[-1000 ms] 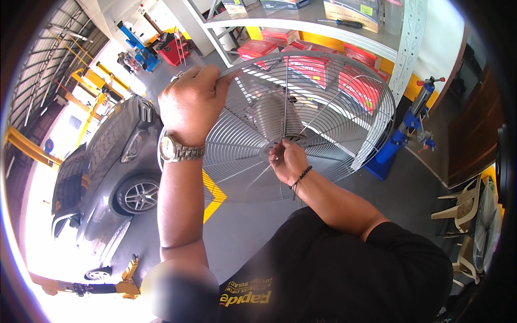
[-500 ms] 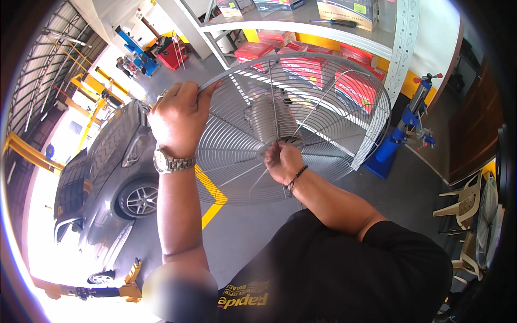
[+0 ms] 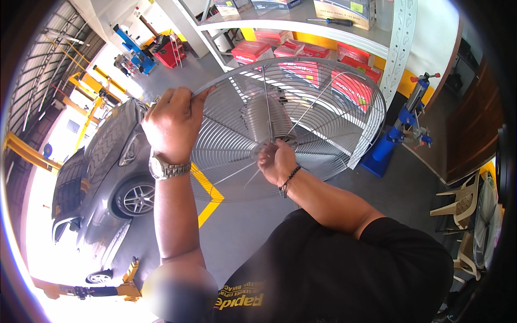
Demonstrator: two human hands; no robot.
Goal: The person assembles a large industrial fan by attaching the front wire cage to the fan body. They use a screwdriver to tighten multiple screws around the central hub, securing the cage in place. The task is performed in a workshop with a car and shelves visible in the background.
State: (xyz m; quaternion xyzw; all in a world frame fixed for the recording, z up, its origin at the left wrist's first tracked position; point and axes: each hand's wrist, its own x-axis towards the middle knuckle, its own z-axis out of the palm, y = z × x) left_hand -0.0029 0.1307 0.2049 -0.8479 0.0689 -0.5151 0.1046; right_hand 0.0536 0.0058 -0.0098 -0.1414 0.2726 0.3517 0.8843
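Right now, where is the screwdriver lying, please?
The screwdriver lies at the head view's upper right, on the metal shelf, beside the pale box.

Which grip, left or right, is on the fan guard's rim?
The left grip, above the metal watch, holds the fan guard's rim; the right grip, above the dark bracelet, is at the guard's centre.

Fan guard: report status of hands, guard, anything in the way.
Left hand gripping rim of fan guard. Right hand at its center, grip unclear. Red boxes showing through guard wires. Right hand partly hiding center.
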